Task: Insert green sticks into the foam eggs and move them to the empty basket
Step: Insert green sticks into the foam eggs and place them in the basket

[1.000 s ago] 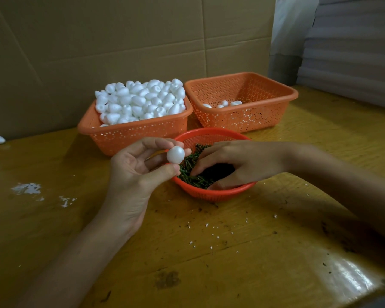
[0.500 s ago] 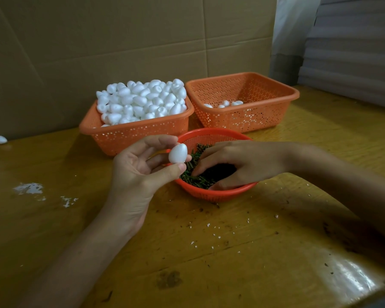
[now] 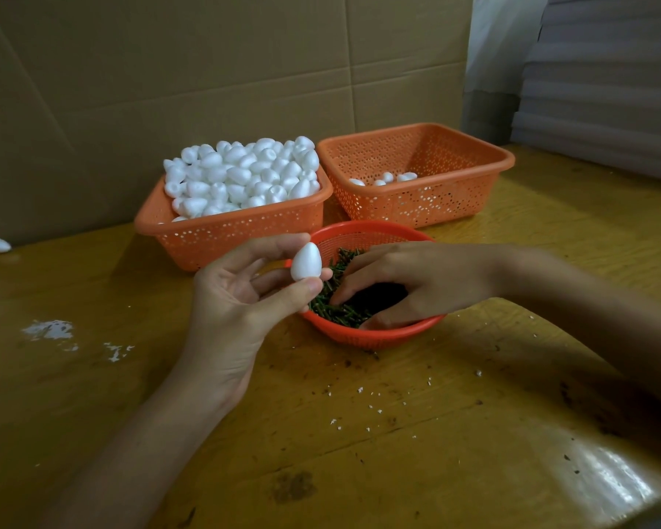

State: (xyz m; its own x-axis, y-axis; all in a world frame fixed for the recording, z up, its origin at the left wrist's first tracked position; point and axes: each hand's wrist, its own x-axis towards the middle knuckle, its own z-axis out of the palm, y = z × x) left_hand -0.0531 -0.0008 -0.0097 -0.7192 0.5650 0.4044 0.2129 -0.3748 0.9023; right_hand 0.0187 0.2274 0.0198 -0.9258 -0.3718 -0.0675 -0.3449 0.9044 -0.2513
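Holding a foam egg upright beside the stick bowl, ready for a stick.

Pinches the foam egg (image 3: 306, 262) in the left grip (image 3: 229, 299), thumb under the blunt end and forefinger over the top, long axis upright, point up, just above the near-left rim of the round basket (image 3: 363, 339) on the bench (image 3: 359, 433). Reaches the right grip (image 3: 416, 280) palm-down into the green sticks (image 3: 340, 313), fingers curled among them; cannot tell whether one is caught yet. Sets the egg just to the left of the right grip, nearly touching, so probably needs only a short leftward carry of a stick, then a tilt of the egg to offer an end to it. Finds the far-right basket (image 3: 416, 202), holding a few eggs, behind and nearer the right grip, and the full basket (image 3: 237, 238) behind the left.
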